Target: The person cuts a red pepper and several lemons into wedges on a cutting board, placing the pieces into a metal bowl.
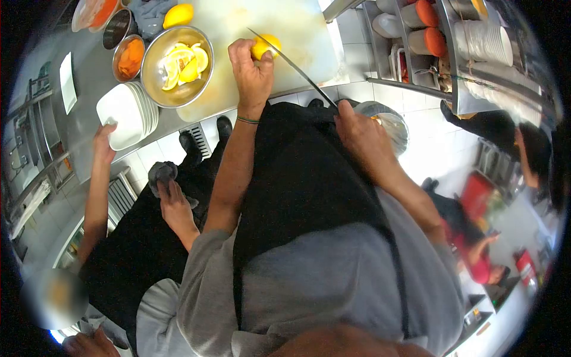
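Note:
My left hand [254,77] has its fingers closed around a yellow lemon [267,44], holding it on the white cutting board [208,101]. A long knife [309,79] is gripped at its handle in my right hand [364,134]. Its blade slants up and left across the lemon, with the tip past the far side. Left of my left hand stands a metal bowl [210,80] containing several lemon wedges [178,64]. Another lemon [178,16], whole, lies just behind that bowl.
At left a co-worker's hand [105,140] holds a stack of white dishes [122,116]; the other holds a dark cloth [162,175]. Small containers, one with orange pieces [131,58], line the counter. A clear bin [392,128] stands below my right hand. Shelves [449,83] rise at right.

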Demonstrator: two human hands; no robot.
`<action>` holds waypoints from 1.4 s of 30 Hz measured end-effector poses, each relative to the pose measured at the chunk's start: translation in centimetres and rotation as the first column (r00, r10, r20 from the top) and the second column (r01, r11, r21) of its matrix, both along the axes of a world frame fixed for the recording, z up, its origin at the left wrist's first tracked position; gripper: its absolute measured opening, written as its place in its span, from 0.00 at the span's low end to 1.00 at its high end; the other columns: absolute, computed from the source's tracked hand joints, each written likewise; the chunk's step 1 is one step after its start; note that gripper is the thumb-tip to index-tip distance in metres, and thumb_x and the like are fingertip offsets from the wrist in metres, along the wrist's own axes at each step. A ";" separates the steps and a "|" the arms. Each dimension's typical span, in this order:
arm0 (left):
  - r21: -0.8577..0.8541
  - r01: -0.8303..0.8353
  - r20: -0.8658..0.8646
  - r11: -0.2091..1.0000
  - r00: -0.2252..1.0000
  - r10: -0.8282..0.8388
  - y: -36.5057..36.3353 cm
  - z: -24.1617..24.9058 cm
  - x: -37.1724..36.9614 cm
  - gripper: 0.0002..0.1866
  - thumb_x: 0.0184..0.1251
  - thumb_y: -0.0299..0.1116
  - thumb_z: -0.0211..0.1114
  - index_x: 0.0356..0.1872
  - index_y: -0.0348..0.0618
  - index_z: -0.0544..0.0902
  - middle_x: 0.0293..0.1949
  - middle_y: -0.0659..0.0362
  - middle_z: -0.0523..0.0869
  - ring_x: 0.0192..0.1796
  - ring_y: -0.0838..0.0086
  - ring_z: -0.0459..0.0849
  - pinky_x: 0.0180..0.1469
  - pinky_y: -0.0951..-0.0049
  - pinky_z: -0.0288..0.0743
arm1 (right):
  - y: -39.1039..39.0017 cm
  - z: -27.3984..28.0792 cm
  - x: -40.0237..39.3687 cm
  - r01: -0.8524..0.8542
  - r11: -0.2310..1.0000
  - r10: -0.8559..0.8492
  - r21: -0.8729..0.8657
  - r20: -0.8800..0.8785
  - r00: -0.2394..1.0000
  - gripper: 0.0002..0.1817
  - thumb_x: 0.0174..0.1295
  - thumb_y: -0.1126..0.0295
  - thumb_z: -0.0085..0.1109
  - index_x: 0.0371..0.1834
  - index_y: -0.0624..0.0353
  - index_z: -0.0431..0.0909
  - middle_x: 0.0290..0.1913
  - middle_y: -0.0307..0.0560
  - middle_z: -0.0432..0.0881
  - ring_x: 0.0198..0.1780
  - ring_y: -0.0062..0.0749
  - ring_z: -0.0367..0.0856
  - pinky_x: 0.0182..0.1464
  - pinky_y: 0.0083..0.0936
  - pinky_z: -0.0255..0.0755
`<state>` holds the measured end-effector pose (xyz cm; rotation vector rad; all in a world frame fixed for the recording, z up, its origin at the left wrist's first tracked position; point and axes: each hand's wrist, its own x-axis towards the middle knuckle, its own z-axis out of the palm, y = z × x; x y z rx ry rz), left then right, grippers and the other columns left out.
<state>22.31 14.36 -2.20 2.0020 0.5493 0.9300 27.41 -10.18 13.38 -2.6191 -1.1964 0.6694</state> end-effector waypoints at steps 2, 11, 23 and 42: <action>0.015 -0.006 0.016 1.000 1.000 0.006 0.5 -0.1 0.4 0.20 0.66 0.26 0.69 0.57 0.37 0.75 0.55 0.44 0.75 0.56 0.51 0.77 0.55 0.55 0.79 | 0.9 -0.5 0.5 -0.010 1.000 0.010 0.026 0.010 1.000 0.05 0.79 0.68 0.48 0.48 0.57 0.66 0.28 0.58 0.85 0.31 0.64 0.88 0.31 0.58 0.81; -0.007 0.014 0.034 1.000 0.999 -0.014 0.2 0.3 -0.1 0.20 0.72 0.36 0.69 0.56 0.34 0.74 0.53 0.43 0.76 0.56 0.50 0.76 0.60 0.54 0.74 | 6.4 -5.6 2.0 -0.029 0.999 0.031 0.042 -0.028 0.999 0.06 0.76 0.70 0.49 0.50 0.58 0.68 0.32 0.63 0.87 0.36 0.65 0.89 0.37 0.60 0.82; 0.025 0.167 -0.178 0.986 0.971 -0.160 0.8 2.3 -5.2 0.24 0.56 0.22 0.78 0.55 0.38 0.82 0.58 0.47 0.73 0.55 0.56 0.83 0.50 0.65 0.88 | 7.0 -7.7 3.8 -0.027 0.999 0.031 0.047 -0.089 0.996 0.14 0.76 0.64 0.55 0.55 0.59 0.68 0.35 0.69 0.87 0.41 0.71 0.88 0.45 0.63 0.81; 0.079 0.187 -0.330 0.979 0.932 -0.152 1.5 3.9 -2.4 0.22 0.51 0.31 0.80 0.48 0.36 0.86 0.46 0.47 0.81 0.49 0.51 0.84 0.54 0.56 0.81 | -0.4 0.2 1.1 -0.114 0.981 0.133 -0.156 0.114 0.985 0.10 0.73 0.73 0.50 0.54 0.58 0.70 0.32 0.62 0.87 0.37 0.63 0.90 0.38 0.58 0.84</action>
